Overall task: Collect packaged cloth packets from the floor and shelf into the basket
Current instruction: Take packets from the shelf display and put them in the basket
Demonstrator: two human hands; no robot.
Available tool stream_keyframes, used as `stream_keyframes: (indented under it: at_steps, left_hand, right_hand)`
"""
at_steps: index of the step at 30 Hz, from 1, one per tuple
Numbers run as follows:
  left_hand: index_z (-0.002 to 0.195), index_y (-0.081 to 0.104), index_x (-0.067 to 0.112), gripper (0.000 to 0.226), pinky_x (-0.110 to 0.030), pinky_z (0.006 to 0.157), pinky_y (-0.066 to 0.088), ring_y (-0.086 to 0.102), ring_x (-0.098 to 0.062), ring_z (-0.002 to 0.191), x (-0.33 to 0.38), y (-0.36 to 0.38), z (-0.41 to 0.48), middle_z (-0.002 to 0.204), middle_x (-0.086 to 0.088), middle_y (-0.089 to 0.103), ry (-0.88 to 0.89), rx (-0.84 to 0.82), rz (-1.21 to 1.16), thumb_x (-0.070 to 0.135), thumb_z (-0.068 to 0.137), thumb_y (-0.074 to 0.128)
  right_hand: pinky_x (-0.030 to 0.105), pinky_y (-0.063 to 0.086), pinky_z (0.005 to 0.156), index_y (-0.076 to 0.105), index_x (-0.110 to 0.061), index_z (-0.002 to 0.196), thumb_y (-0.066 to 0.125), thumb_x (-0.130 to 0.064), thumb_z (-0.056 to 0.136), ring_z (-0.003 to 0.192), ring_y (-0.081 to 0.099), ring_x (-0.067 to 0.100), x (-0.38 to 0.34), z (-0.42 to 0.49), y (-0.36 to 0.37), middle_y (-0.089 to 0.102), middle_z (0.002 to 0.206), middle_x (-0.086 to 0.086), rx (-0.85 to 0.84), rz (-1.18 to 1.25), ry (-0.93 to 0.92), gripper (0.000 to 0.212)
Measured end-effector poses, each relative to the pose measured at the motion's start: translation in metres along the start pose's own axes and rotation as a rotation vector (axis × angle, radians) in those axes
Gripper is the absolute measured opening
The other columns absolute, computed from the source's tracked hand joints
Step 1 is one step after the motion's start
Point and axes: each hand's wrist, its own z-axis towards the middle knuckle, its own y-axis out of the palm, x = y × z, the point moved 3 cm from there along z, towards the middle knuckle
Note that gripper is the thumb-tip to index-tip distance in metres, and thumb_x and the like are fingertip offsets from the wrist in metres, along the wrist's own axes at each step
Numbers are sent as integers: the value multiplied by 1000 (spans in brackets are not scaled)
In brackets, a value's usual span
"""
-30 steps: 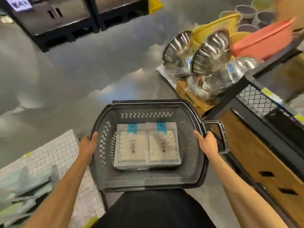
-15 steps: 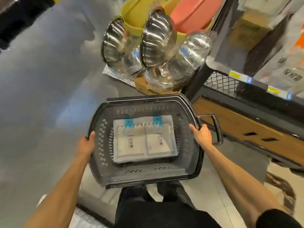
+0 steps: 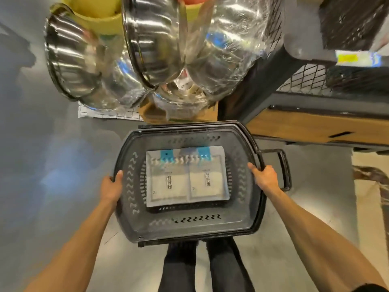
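A dark translucent plastic basket hangs in front of me above the floor. My left hand grips its left rim and my right hand grips its right rim beside the side handle. Flat on the basket's bottom lie cloth packets, side by side, white with blue tabs at the far end; more seem stacked beneath them.
Plastic-wrapped steel bowls lean on a cardboard box just beyond the basket, with yellow tubs behind. A dark shelf unit with mesh and a wooden base stands at the right. Grey floor lies to the left; my legs are below.
The view has swung right and down, and the steel bowls and shelf now loom closer. Both hands keep their hold on the basket's rims; the tiled mat at left is gone from sight.
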Motion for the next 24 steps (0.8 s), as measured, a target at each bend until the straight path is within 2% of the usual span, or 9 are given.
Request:
stream_keyframes:
  at_steps: [3, 5, 6, 8, 11, 13, 16, 18, 24]
  left_hand:
    - [77, 43, 7, 45, -46, 63, 40, 47, -31, 69, 6, 32, 56, 72, -18, 46, 48, -16, 82, 42, 104, 47]
    - [74, 38, 9, 45, -40, 58, 29, 43, -29, 68, 9, 54, 89, 70, -15, 41, 98, -29, 104, 41, 104, 48]
    - [76, 39, 8, 44, -40, 56, 27, 42, -28, 69, 9, 65, 104, 70, -14, 40, 108, -30, 107, 41, 104, 48]
    - [75, 38, 9, 44, -41, 54, 24, 39, -28, 69, 8, 86, 132, 69, -14, 37, 155, -29, 123, 40, 104, 50]
    - [73, 36, 10, 45, -41, 54, 22, 36, -27, 67, 14, 114, 157, 70, -15, 37, 185, -25, 140, 38, 104, 51]
    - [71, 34, 10, 47, -41, 56, 21, 37, -29, 68, 13, 124, 169, 69, -12, 36, 188, -23, 172, 39, 104, 50]
    - [91, 51, -3, 45, -39, 66, 32, 47, -32, 81, 7, 133, 179, 83, -18, 48, 174, -13, 173, 40, 104, 51]
    - [111, 53, -10, 49, -40, 74, 35, 52, -35, 90, 5, 136, 181, 94, -20, 51, 160, -18, 165, 39, 103, 51]
    - [125, 49, -13, 57, -45, 81, 39, 55, -48, 110, -5, 143, 192, 120, -35, 57, 129, -11, 163, 40, 104, 51]
  right_hand:
    - [48, 54, 80, 49, 5, 126, 62, -76, 77, 80, 61, 31, 5, 44, 31, 62, 90, 14, 4, 39, 14, 95]
    - [45, 52, 85, 45, 4, 139, 58, -80, 75, 95, 64, 36, 14, 74, 51, 64, 105, 21, -10, 69, 39, 106]
    - [41, 51, 81, 48, 6, 136, 56, -78, 79, 101, 64, 38, 17, 87, 59, 64, 108, 24, -6, 84, 38, 103]
    - [37, 49, 70, 57, 9, 124, 51, -86, 71, 91, 66, 35, 18, 109, 70, 67, 98, 21, 16, 110, 16, 109]
    - [37, 48, 80, 51, 8, 126, 58, -65, 86, 99, 61, 35, 20, 138, 80, 65, 112, 23, 44, 78, 28, 84]
    - [35, 43, 82, 49, 7, 125, 59, -54, 93, 107, 59, 37, 24, 150, 86, 62, 107, 20, 53, 38, 48, 70]
    - [34, 42, 74, 52, 2, 107, 60, -50, 94, 94, 60, 35, 26, 160, 93, 57, 83, 8, 44, 5, 25, 55]
    - [35, 42, 72, 51, 1, 107, 60, -49, 94, 92, 59, 33, 28, 168, 98, 59, 91, 13, 36, 10, 34, 53]
    - [36, 47, 79, 53, 3, 119, 64, -48, 92, 102, 61, 36, 31, 182, 111, 64, 110, 18, 11, 19, 38, 59]
